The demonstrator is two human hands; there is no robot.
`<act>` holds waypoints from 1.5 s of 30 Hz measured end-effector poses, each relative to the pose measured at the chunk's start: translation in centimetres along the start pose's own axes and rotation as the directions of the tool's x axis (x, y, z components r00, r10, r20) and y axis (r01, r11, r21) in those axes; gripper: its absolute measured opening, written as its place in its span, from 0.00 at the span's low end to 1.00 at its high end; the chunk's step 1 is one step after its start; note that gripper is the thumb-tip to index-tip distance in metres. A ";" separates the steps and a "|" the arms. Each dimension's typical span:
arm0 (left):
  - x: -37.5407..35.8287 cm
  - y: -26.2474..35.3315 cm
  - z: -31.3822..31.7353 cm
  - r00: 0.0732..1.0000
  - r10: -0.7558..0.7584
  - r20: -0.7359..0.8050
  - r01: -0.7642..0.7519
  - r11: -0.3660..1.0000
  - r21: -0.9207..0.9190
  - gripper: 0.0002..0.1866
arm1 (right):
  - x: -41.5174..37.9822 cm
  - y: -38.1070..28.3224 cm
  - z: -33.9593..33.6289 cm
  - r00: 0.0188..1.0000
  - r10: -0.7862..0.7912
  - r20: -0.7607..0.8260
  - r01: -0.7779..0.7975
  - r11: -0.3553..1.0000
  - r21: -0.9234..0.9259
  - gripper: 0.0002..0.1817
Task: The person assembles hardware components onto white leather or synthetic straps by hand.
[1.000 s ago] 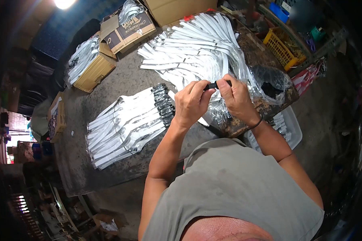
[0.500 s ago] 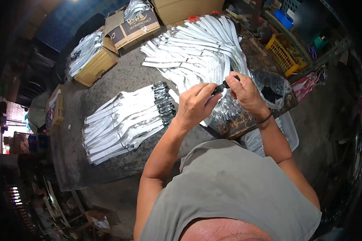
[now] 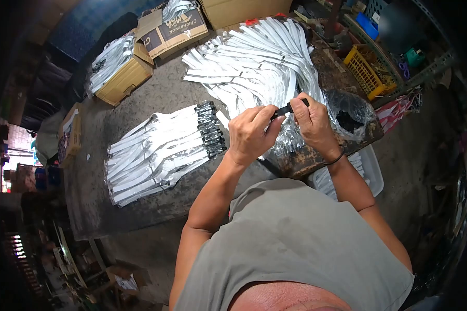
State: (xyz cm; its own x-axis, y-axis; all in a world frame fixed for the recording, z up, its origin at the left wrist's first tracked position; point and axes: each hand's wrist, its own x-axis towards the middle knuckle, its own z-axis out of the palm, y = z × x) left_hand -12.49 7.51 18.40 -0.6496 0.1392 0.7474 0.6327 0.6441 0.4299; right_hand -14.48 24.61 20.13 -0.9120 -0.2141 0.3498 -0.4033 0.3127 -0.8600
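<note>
Between my two hands, over the near edge of the large strap pile, is a small black plastic buckle [image 3: 282, 111]. My left hand [image 3: 251, 132] pinches its left end between thumb and fingers. The right end is gripped by my right hand [image 3: 312, 120], thumb on top, and a black tip sticks out past the fingers. Behind them lies the loose pile of white straps [image 3: 254, 62] in clear plastic. Left of my hands, a flat row of white straps [image 3: 155, 150] rests on the table, black pieces [image 3: 209, 129] lined up at its right end.
The dark worn table [image 3: 176, 98] carries open cardboard boxes [image 3: 123, 80] of straps at the back left. A clear bag with black contents [image 3: 350, 119] sits at the right edge. Below it is a translucent bin [image 3: 376, 171]. A yellow basket [image 3: 366, 72] stands on the right shelf.
My hands stay in nearly the same place, still gripping the black buckle, whose angle between the fingers has shifted slightly. The view has tilted a little; the straps lie as before.
</note>
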 end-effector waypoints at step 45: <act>3.3 3.8 6.2 0.815 -0.502 0.289 0.554 0.532 -0.640 0.10 | 8.8 0.5 -8.8 0.915 -0.265 0.303 0.197 0.951 0.237 0.11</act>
State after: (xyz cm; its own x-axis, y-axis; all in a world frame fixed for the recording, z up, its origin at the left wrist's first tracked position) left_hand -14.82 15.05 19.39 -0.9689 0.0079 0.2474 0.2464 -0.0617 0.9672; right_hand -23.38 31.05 26.06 -0.7054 -0.5592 0.4355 -0.5452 0.0356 -0.8375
